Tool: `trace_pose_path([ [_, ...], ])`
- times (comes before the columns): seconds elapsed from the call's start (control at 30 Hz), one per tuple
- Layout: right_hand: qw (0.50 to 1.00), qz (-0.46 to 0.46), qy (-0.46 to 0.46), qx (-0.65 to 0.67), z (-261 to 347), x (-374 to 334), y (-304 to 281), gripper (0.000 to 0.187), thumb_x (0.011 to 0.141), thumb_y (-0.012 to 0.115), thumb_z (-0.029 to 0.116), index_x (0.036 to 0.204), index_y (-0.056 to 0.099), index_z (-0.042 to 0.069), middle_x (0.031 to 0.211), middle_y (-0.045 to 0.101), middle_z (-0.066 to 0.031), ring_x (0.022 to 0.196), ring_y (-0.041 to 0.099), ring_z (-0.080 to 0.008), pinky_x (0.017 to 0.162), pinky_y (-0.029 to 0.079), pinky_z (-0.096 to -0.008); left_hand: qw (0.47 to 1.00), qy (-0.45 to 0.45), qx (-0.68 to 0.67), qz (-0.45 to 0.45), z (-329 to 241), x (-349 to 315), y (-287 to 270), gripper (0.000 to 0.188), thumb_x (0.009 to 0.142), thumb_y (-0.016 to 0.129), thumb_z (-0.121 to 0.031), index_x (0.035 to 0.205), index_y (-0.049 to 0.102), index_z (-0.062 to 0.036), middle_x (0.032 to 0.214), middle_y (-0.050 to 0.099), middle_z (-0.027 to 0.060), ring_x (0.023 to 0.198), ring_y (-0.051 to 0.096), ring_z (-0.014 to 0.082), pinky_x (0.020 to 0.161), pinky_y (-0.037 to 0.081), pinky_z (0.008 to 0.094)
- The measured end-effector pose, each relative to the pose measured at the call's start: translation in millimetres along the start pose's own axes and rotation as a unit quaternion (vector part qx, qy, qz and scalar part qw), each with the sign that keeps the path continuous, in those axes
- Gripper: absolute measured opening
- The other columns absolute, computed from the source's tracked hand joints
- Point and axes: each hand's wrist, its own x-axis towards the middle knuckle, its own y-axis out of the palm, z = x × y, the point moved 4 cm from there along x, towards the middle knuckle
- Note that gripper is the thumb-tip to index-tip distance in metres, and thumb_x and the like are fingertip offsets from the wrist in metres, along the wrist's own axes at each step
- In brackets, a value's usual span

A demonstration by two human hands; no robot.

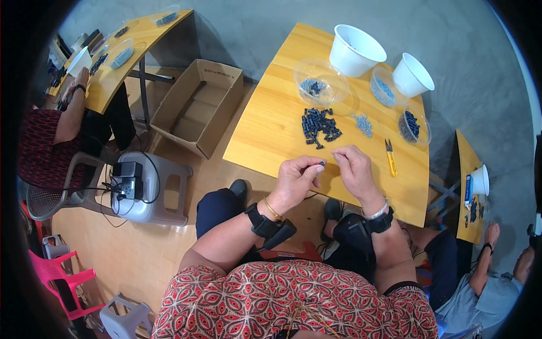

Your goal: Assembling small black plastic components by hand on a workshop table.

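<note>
Above the near edge of a yellow wooden table (265, 113), my left hand (294, 182) pinches a small black plastic part (322, 164) between thumb and finger. Close to its right, my right hand (357, 172) has thumb and fingertips pressed together; whatever they hold is too small to make out. Just beyond both hands lies a loose pile of black plastic parts (319, 125). Beside it is a small heap of silvery screw-like pieces (364, 125). Yellow-handled snips (391, 159) lie right of my right hand.
Clear bowls (302, 70) of small parts and two white tubs (354, 53) stand at the table's far side. An open cardboard box (197, 107) and a grey stool (164, 192) bearing black adapters are on the left. People sit at side tables left and right.
</note>
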Motion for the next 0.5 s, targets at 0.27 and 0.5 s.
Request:
trace_pose_path([
  [0.27,0.993,0.040,-0.067,-0.092,-5.6,25.7,21.9,0.011,0.071,0.058,0.001,0.079,0.050,0.002,0.078,0.052,-0.0122,0.077,0.051,-0.0312,0.067,0.043,-0.0389,0.999,0.022,-0.021,-0.027,-3.9,2.5,-10.0,0.015,0.083,0.055,-0.001,0.097,0.060,0.0034,0.075,0.060,0.0044,0.060,0.056,0.0096,0.057,0.048,0.0212],
  [0.5,0.991,0.047,-0.057,-0.108,-8.0,23.8,22.0,0.011,0.071,0.057,0.000,0.079,0.049,0.003,0.077,0.051,-0.0131,0.077,0.050,-0.0324,0.067,0.042,-0.0399,0.999,0.008,-0.038,-0.019,-0.5,4.8,-11.8,0.016,0.084,0.055,-0.003,0.097,0.059,0.0038,0.080,0.060,0.0052,0.062,0.056,0.0100,0.059,0.048,0.0216],
])
